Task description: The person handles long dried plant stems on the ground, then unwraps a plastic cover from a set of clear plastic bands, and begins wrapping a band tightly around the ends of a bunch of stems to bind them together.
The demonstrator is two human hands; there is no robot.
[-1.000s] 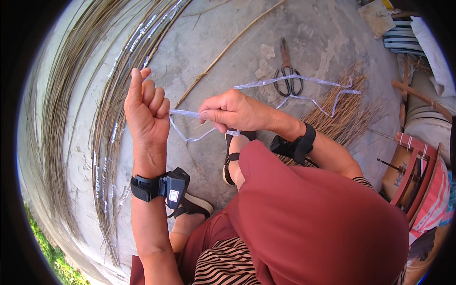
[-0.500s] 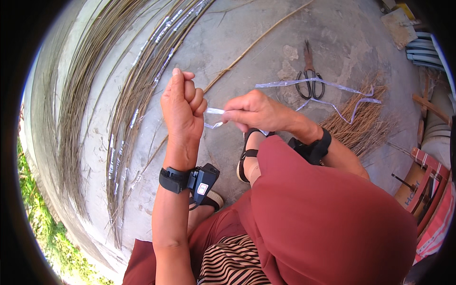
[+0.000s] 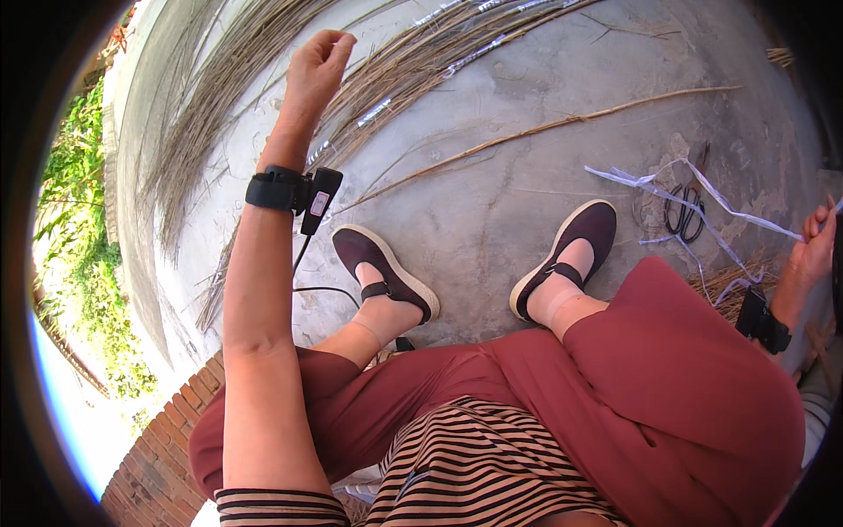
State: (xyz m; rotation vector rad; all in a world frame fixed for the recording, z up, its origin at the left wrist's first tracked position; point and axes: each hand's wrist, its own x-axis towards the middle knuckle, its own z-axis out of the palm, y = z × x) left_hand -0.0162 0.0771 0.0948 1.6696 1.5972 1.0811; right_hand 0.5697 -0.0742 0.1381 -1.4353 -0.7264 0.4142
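My left hand (image 3: 314,77) is raised over the twig bundles at the upper left, thumb and fingers pinched together. A tiny pale bit shows at its fingertips, too small to name. At the far right edge my right hand (image 3: 818,241) is closed on a thin whitish plastic strip (image 3: 742,217). That strip trails left from the hand in loose loops and crosses over a pair of black-handled scissors (image 3: 685,215) lying on the concrete floor. Part of my right hand lies in the dark rim of the picture. Each wrist carries a black strapped device.
Long bundles of thin twigs (image 3: 413,75), some bound with white strips, lie across the upper left. A single long stick (image 3: 544,130) rests on the floor (image 3: 474,193). My two dark shoes (image 3: 575,246) stand apart. Brown brushwood (image 3: 724,283) lies beside my right knee.
My hands, close together before, are now far apart: left up over the bundles, right out to the far right with the strip. The view has turned, and both shoes now show fully.
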